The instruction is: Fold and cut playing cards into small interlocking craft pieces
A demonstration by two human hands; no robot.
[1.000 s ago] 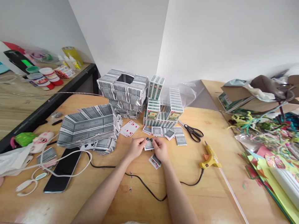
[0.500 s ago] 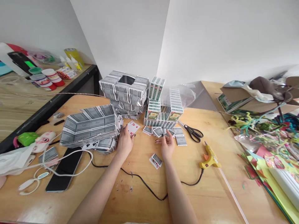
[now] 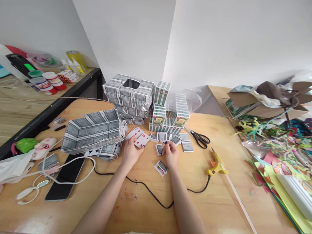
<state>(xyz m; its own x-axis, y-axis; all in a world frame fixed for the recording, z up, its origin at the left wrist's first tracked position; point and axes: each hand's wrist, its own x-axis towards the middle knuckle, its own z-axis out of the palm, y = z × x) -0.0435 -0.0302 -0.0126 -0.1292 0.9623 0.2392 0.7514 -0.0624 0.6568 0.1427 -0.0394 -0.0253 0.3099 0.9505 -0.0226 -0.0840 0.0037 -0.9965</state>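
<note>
Diamond card (image 3: 143,139) at your left grip (image 3: 133,148): you can read red diamond pips, but the corner number is too small to be sure of
Club card (image 3: 92,151) by the open tray (image 3: 94,128): black club pips and a 6 or 9, you cannot tell which
Green card boxes (image 3: 180,121): printed fronts, lettering too small for you to read
Jars (image 3: 44,86): coloured labels, wording too blurred for you

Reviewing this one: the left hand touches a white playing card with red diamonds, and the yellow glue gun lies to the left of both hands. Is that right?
One side is wrong: in the head view, the yellow glue gun lies to the right of both the left hand and the right hand. The rest stands.
</note>
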